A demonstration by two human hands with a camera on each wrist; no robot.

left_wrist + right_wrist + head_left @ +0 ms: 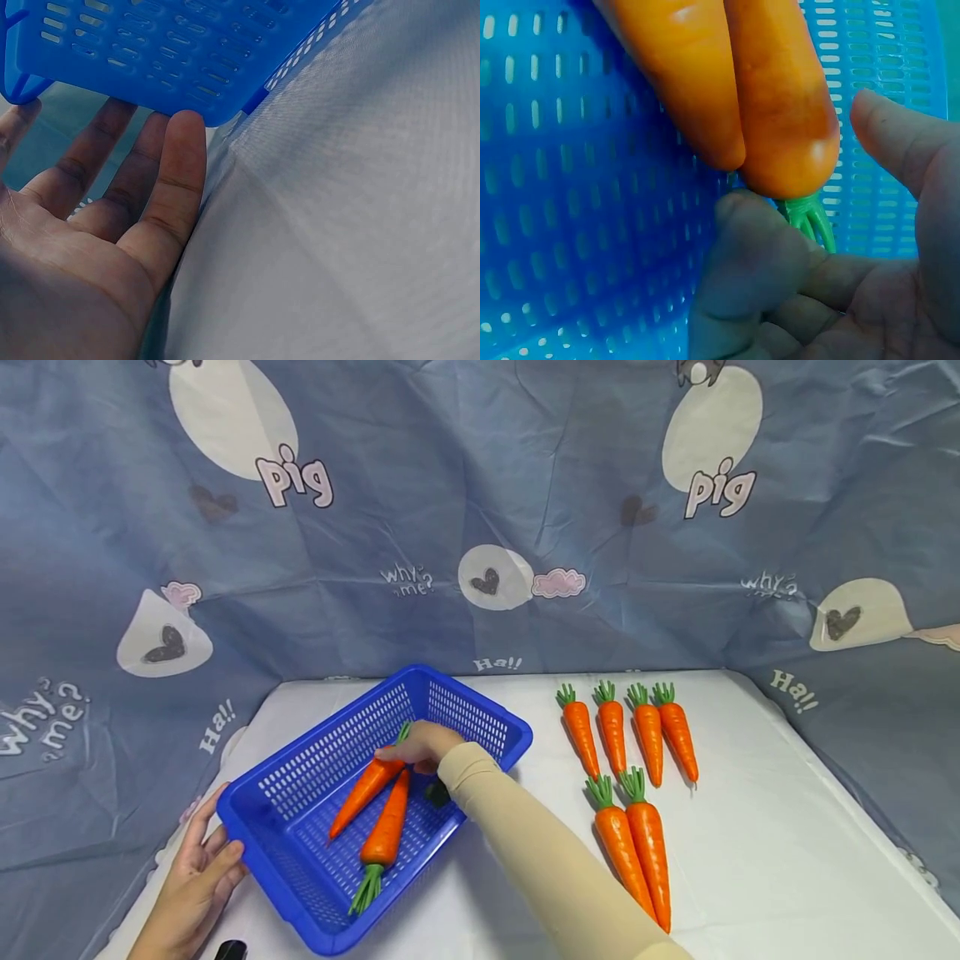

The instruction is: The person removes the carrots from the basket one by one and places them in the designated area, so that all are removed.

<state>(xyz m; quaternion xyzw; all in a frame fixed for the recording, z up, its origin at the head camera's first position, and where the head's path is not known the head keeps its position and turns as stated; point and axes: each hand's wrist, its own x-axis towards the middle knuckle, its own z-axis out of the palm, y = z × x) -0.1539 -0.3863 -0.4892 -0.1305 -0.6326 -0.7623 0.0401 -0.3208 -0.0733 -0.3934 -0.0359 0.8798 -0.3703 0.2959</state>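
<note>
Across the whole back hangs a blue printed cloth (420,468), and below it I have a white table (765,827). On that, a blue basket (337,760) sits slantwise, its far end to the right. A cream sleeve (540,860) crosses its near side.

The left hand (198,877) is at the near-left corner, outside, its fingers mostly straight and apart, touching the basket. The right hand (427,745) is down inside, much the nearer to the carrots; on the right wrist camera I see its thumb spread well away from the bent fingers, pinching nothing that I can make out.

Just beyond those fingers lies the upper carrot (363,793), its long axis running from the hand toward the near-left, tip away. A second carrot (386,827) lies beside it, turned end for end. On the table to the right, I count a row of four carrots (612,739) and a nearer pair (624,852). Smallest, the upper carrot's green top (810,221) sits right by the fingers.
</note>
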